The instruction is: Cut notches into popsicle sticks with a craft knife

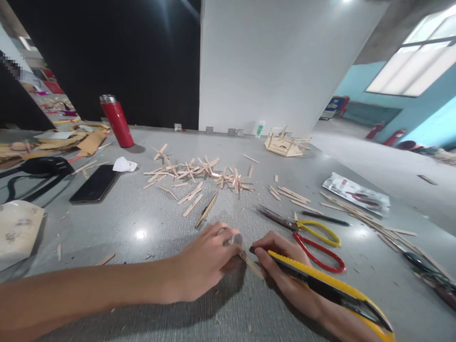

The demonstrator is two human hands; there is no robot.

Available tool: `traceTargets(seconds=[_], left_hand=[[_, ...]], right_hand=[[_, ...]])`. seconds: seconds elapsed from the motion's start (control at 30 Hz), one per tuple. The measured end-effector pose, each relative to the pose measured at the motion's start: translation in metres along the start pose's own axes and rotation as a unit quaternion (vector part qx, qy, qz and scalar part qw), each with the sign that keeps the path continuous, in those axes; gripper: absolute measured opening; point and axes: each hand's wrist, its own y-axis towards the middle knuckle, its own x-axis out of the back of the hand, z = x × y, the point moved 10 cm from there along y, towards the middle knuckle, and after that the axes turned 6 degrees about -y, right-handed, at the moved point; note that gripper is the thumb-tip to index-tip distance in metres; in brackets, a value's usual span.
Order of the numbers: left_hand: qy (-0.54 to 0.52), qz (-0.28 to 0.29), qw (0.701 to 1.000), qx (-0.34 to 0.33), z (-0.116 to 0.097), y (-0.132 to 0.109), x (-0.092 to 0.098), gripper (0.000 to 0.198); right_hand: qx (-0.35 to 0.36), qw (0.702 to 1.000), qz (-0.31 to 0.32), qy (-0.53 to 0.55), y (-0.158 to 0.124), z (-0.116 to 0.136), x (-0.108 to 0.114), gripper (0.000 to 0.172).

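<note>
My left hand (205,262) presses down on one end of a wooden craft stick (251,265) lying on the grey table (142,228), its fingers pinched together on it. My right hand (285,278) grips a yellow and black utility knife (331,289), with the tip at the stick beside my left fingertips. A heap of loose wooden sticks (195,173) lies further back in the middle of the table.
Scissors with yellow and red handles (306,232) lie just right of my hands. A black phone (94,184), a red flask (117,121), a small stick-built frame (285,142), a plastic packet (356,194), long sticks (363,218) and cardboard scraps (71,140) lie around.
</note>
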Motion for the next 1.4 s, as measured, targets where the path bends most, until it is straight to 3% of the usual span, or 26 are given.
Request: traceTargets(seconds=[0.1, 0.23, 0.27, 0.33, 0.4, 0.5, 0.67, 1.0, 1.27, 1.4], left_hand=[[-0.080, -0.011, 0.996, 0.028, 0.009, -0.002, -0.002, 0.007], [-0.169, -0.008, 0.981, 0.100, 0.013, -0.003, 0.010, 0.011], [-0.211, 0.008, 0.968, 0.134, 0.011, -0.003, 0.014, 0.010], [-0.353, 0.024, 0.915, 0.196, 0.002, -0.006, 0.025, 0.012], [-0.464, -0.007, 0.863, 0.201, -0.015, -0.007, 0.048, 0.023], [-0.526, -0.041, 0.826, 0.198, -0.034, -0.012, 0.075, 0.041], [-0.537, -0.061, 0.817, 0.201, -0.044, -0.021, 0.090, 0.046], [-0.508, -0.094, 0.823, 0.235, -0.044, -0.027, 0.090, 0.057], [-0.553, -0.077, 0.791, 0.249, -0.043, -0.030, 0.086, 0.037], [-0.545, -0.083, 0.800, 0.239, -0.044, -0.029, 0.088, 0.036]], right_hand=[[-0.014, 0.999, -0.050, 0.004, 0.000, -0.011, 0.011, 0.036], [-0.007, 0.997, -0.069, -0.022, 0.000, -0.020, 0.017, 0.042], [-0.004, 0.997, -0.066, -0.030, 0.000, -0.020, 0.017, 0.042], [0.006, 0.998, -0.050, -0.045, 0.000, -0.017, 0.015, 0.041], [0.023, 0.998, -0.022, -0.060, 0.000, -0.010, 0.010, 0.038], [0.041, 0.996, 0.014, -0.079, 0.001, -0.003, 0.004, 0.035], [0.044, 0.993, 0.038, -0.101, 0.003, -0.007, 0.001, 0.034], [0.050, 0.990, 0.042, -0.123, 0.003, 0.001, 0.002, 0.034], [0.040, 0.991, 0.042, -0.121, 0.002, -0.008, 0.000, 0.031], [0.045, 0.991, 0.040, -0.121, 0.001, -0.008, 0.000, 0.030]])
